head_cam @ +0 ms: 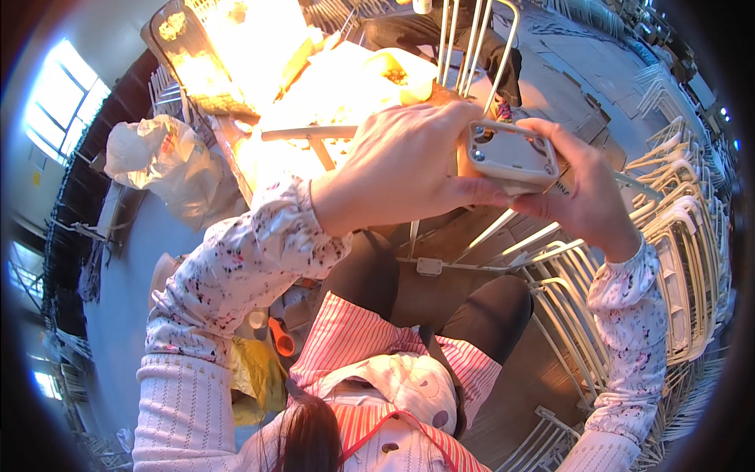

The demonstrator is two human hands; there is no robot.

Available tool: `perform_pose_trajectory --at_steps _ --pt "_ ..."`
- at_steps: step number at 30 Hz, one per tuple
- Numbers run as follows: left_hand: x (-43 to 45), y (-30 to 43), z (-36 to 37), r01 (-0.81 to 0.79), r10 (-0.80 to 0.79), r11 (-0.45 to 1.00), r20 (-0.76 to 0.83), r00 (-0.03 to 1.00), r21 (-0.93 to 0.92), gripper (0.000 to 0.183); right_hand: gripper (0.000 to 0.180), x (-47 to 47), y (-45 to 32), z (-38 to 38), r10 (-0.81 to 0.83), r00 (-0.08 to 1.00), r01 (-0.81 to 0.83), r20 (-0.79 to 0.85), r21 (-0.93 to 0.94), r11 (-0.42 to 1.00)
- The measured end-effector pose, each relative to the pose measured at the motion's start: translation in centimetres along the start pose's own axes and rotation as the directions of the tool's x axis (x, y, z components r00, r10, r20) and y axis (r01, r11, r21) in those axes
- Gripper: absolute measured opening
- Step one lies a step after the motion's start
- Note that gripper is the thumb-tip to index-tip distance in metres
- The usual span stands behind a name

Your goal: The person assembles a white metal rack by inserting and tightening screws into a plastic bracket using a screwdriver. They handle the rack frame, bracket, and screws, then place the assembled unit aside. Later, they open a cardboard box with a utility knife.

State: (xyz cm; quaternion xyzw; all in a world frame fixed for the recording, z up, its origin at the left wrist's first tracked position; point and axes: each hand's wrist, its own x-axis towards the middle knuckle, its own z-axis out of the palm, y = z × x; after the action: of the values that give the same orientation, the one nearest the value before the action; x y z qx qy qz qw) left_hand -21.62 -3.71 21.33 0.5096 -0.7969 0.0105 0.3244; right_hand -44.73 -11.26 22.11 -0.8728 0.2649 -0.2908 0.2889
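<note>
Both hands are raised in front of me around a white plastic housing (516,154) with rounded corners. Shiny screw heads or metal fasteners sit near the corners of its recessed face. My left hand (401,165) grips the housing's left end, its thumb along the lower edge. The fingers of my right hand (590,183) curl over the right end, with the thumb below. White-coated metal tubes (472,53) rise behind the housing; whether they join it is hidden by my hands. More white tubes (501,233) run below, and a smaller white plastic fitting (429,266) sits on a crossbar.
A glaringly lit worktable (348,76) carries a tray (197,71) and a yellowish container (407,71). A translucent plastic bag (171,165) is at left. Stacked white tubular frames (678,236) crowd the right. Another person's dark-trousered leg (501,59) is beyond. An orange loop handle (282,338) lies beside my lap.
</note>
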Motion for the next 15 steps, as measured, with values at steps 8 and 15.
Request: perform_pose_trajectory --at_steps 8,15 --pt "-0.31 0.27 0.03 -0.064 0.057 0.995 -0.081 0.995 -0.078 0.077 0.076 -0.13 0.51 0.37 -0.208 0.978 0.207 -0.022 -0.043 0.977" --pt "0.34 0.63 -0.36 0.125 -0.116 0.99 0.132 0.984 -0.06 0.079 0.075 -0.06 0.89 0.18 -0.137 0.99 0.134 -0.017 -0.098 0.986"
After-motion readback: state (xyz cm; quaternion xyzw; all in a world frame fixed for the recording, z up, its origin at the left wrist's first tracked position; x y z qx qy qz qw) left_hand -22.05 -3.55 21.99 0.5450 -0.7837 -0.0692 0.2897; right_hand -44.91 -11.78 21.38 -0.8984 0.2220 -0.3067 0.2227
